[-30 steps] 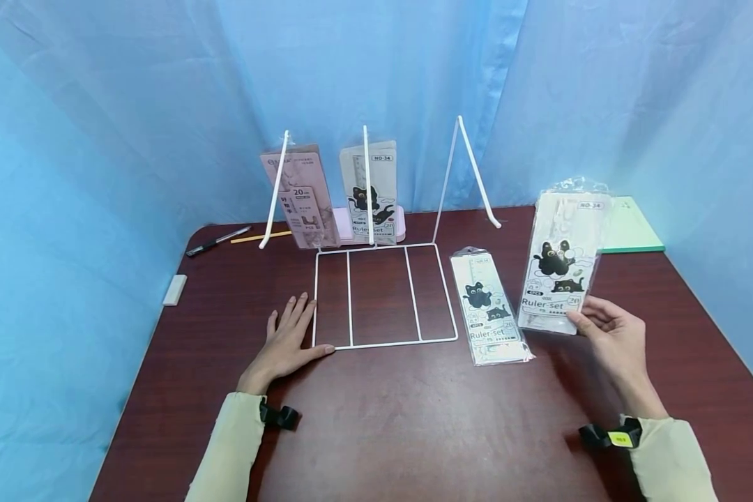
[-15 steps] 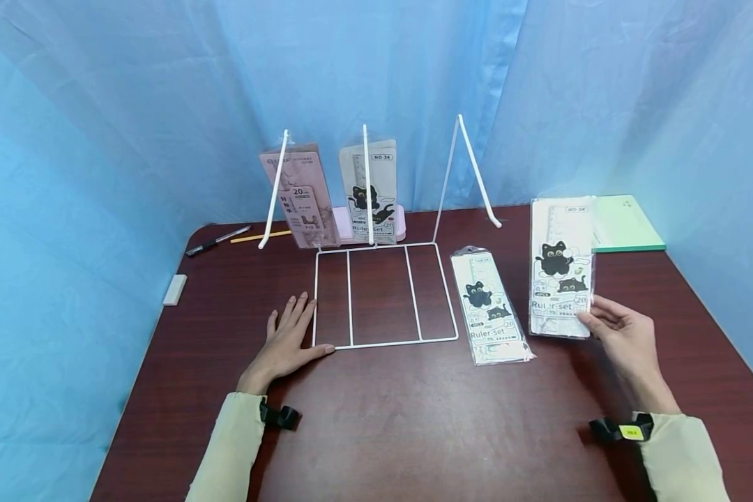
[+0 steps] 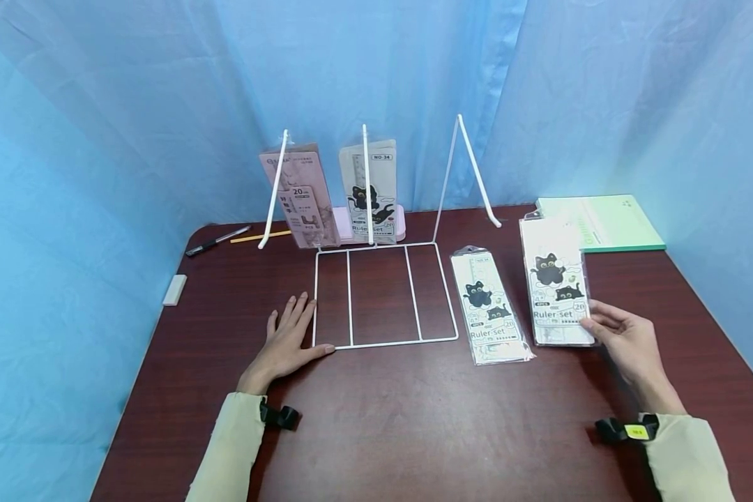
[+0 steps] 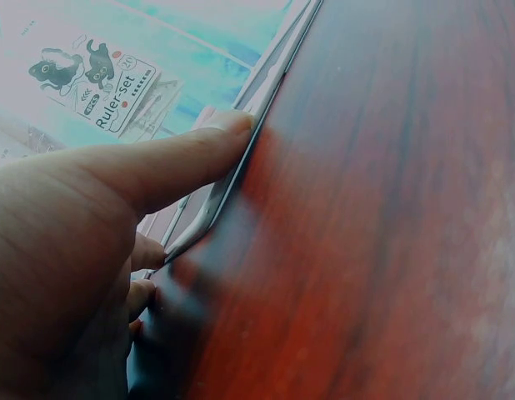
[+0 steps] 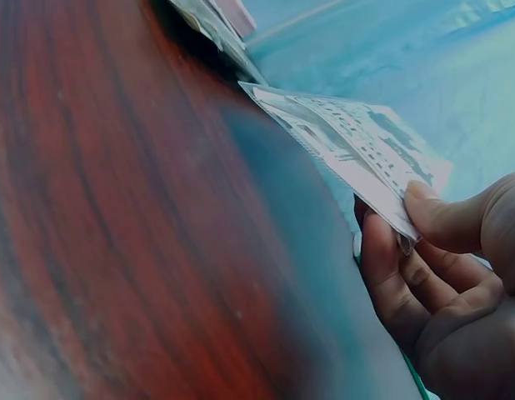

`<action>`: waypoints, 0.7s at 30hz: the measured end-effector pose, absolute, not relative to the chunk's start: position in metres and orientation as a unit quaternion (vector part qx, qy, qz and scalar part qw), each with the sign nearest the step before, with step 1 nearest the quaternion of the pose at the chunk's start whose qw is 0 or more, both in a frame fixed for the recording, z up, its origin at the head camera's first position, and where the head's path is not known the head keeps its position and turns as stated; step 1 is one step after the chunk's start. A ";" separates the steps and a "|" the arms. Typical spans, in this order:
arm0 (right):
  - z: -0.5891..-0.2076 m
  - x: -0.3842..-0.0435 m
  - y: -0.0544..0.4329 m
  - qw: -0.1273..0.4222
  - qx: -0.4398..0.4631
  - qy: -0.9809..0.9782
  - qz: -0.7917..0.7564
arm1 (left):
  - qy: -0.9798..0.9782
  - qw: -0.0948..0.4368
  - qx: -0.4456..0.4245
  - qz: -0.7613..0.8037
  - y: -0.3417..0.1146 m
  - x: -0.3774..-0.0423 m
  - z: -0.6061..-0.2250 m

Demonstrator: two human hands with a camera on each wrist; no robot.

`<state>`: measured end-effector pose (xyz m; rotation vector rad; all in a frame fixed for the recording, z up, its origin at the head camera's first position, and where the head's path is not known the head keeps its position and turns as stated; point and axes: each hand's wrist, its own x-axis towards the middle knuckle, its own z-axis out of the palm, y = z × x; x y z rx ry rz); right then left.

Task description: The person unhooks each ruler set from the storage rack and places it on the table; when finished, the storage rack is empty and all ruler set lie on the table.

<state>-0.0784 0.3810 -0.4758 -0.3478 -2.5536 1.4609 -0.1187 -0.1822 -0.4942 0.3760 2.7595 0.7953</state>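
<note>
My right hand (image 3: pixel 624 345) pinches the lower right corner of a ruler set pack (image 3: pixel 557 286), white with black cats, thumb in front and fingers behind. In the right wrist view the pack (image 5: pixel 349 150) tilts up from the table. A second ruler set pack (image 3: pixel 486 307) lies just left of it. My left hand (image 3: pixel 285 341) rests with spread fingers at the left front corner of a white wire rack (image 3: pixel 385 343); its thumb (image 4: pixel 191 158) lies on the front wire. On the rack's upright hooks hang a pink ruler pack (image 3: pixel 310 202) and another cat ruler set (image 3: pixel 376 195).
A green notebook (image 3: pixel 615 223) lies at the back right, partly behind the held pack. To the left are a black pen (image 3: pixel 213 242), a yellow pencil (image 3: pixel 260 237) and a white eraser (image 3: pixel 174 289). A pink-lilac case (image 3: pixel 341 223) sits behind the rack. Blue curtains (image 3: pixel 414 63) surround the table.
The pack in my right hand has come down and leaned back toward the table, its top edge lower now. My right hand shifted slightly right. The left hand and rack have not moved.
</note>
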 end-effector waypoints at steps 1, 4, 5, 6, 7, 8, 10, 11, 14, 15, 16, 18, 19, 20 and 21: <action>-0.476 -0.079 0.382 0.086 -0.113 -0.862 0.486 | 0.946 0.122 0.129 0.272 -0.182 -0.119 -0.495; -0.477 -0.080 0.384 0.069 -0.104 -0.871 0.475 | 0.946 0.121 0.128 0.271 -0.182 -0.119 -0.495; -0.477 -0.080 0.385 0.062 -0.101 -0.872 0.475 | 0.947 0.120 0.127 0.270 -0.183 -0.118 -0.495; -0.478 -0.080 0.386 0.055 -0.099 -0.872 0.476 | 0.947 0.120 0.127 0.271 -0.183 -0.118 -0.495; -0.478 -0.080 0.387 0.046 -0.096 -0.873 0.476 | 0.946 0.121 0.127 0.271 -0.183 -0.118 -0.495; -0.479 -0.081 0.388 0.037 -0.094 -0.872 0.479 | 0.946 0.121 0.127 0.271 -0.183 -0.118 -0.495; -0.480 -0.081 0.390 0.020 -0.090 -0.873 0.479 | 0.947 0.121 0.127 0.271 -0.183 -0.118 -0.495; -0.480 -0.082 0.390 0.011 -0.089 -0.873 0.480 | 0.947 0.121 0.127 0.271 -0.183 -0.118 -0.495; -0.481 -0.082 0.392 -0.013 -0.087 -0.877 0.472 | 0.946 0.121 0.127 0.272 -0.183 -0.118 -0.496; -0.481 -0.082 0.392 -0.020 -0.084 -0.880 0.467 | 0.946 0.122 0.126 0.272 -0.183 -0.119 -0.496; -0.481 -0.083 0.392 -0.027 -0.082 -0.881 0.464 | 0.946 0.122 0.126 0.272 -0.183 -0.119 -0.496; -0.481 -0.083 0.392 -0.037 -0.075 -0.885 0.458 | 0.946 0.123 0.125 0.272 -0.183 -0.119 -0.495; -0.481 -0.083 0.392 -0.041 -0.071 -0.887 0.454 | 0.946 0.124 0.125 0.271 -0.183 -0.119 -0.495; -0.481 -0.084 0.392 -0.045 -0.068 -0.888 0.452 | 0.946 0.125 0.125 0.270 -0.182 -0.119 -0.495; -0.481 -0.084 0.392 -0.048 -0.065 -0.888 0.452 | 0.946 0.125 0.125 0.270 -0.182 -0.120 -0.495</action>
